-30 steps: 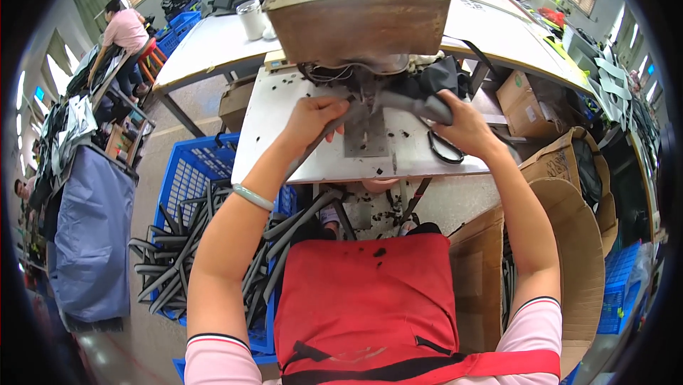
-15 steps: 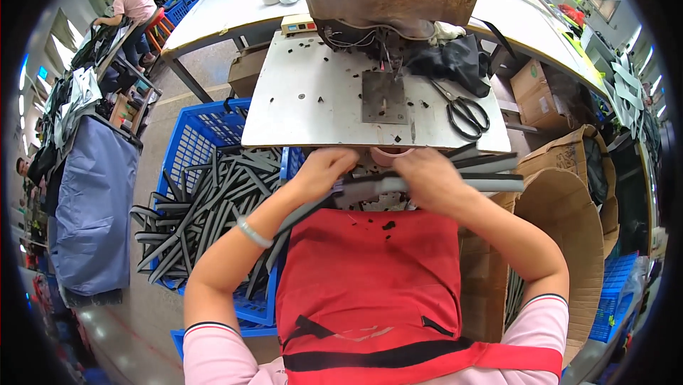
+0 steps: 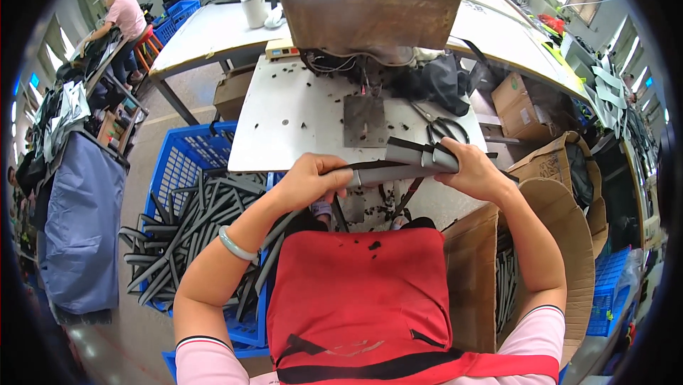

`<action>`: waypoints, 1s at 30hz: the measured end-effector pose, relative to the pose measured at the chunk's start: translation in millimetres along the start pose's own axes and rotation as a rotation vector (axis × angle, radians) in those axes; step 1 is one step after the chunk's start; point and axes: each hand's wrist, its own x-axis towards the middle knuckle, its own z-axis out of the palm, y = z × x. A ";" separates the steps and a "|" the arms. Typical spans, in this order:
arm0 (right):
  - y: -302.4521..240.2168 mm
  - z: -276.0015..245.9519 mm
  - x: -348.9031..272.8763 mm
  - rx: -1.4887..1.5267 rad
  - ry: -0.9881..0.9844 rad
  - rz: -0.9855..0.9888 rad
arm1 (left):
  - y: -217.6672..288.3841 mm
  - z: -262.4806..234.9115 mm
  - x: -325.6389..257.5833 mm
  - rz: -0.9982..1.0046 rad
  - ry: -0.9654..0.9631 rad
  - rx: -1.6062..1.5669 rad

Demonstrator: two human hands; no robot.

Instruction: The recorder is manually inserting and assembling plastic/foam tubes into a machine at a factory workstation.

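Several grey-and-black strips (image 3: 398,173) stretch between my two hands, just in front of the sewing machine's table. My left hand (image 3: 313,181) is closed on their left end, thumb and fingers pinched together. At the other end my right hand (image 3: 471,170) grips the bundle, where grey and black ends fan out beside the fingers. To my left, a blue plastic basket (image 3: 158,164) is heaped with similar grey-and-black strips (image 3: 192,232). More strips (image 3: 505,282) lie inside the cardboard box (image 3: 473,264) by my right arm.
The sewing machine (image 3: 370,11) stands ahead on a white table (image 3: 263,136) dotted with black scraps. Black-handled scissors (image 3: 448,127) and dark fabric (image 3: 445,82) lie on its right. A white cup (image 3: 253,8) stands behind. Another person (image 3: 125,18) works at the far left.
Both hands have come up and toward the table with the strips, which now sit higher above my lap. My right hand has shifted right toward the strip ends. The view has tilted slightly.
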 end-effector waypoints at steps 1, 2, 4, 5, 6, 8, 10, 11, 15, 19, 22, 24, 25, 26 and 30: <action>4.9 -1.9 0.3 0.021 0.048 0.013 | 11.2 2.7 5.4 0.011 0.090 -0.030; 6.6 -6.2 1.9 0.020 0.059 0.011 | 18.9 0.8 11.0 0.018 0.089 -0.023; 9.4 -17.0 8.5 0.138 0.077 0.035 | 31.9 -4.6 24.1 0.110 0.180 0.206; 8.0 -24.6 13.3 0.119 0.054 0.081 | 37.2 -3.6 32.3 0.196 0.226 0.284; 10.5 -28.5 16.4 0.132 0.093 0.046 | 40.3 -2.7 39.0 0.200 0.225 0.289; 17.8 -33.4 25.6 0.141 0.079 0.055 | 42.7 -3.0 52.1 0.214 0.271 0.207; 18.5 -35.9 32.0 0.135 0.072 0.066 | 40.6 -8.3 64.0 0.189 0.262 0.222; 20.2 -36.3 34.2 0.127 0.058 0.080 | 39.8 -9.1 68.6 0.164 0.272 0.209; 31.4 -34.4 44.1 0.141 0.038 0.074 | 35.9 -14.3 79.9 0.180 0.259 0.175; 30.7 -38.0 46.9 0.149 0.085 0.077 | 39.3 -18.9 88.4 0.171 0.262 0.171; 37.6 -39.1 51.6 0.164 0.092 0.116 | 41.9 -20.6 96.3 0.160 0.247 0.165; 35.3 -37.9 59.3 0.128 0.089 0.085 | 41.0 -24.1 98.0 0.159 0.282 0.111; 37.6 -35.8 61.9 0.102 0.111 0.085 | 40.5 -24.3 100.7 0.159 0.278 0.111; 40.9 -31.2 61.9 0.100 0.110 0.084 | 39.8 -25.8 102.9 0.158 0.274 0.084; 43.7 -28.2 43.3 0.143 0.251 0.079 | 31.8 -35.8 97.5 0.225 0.373 -0.062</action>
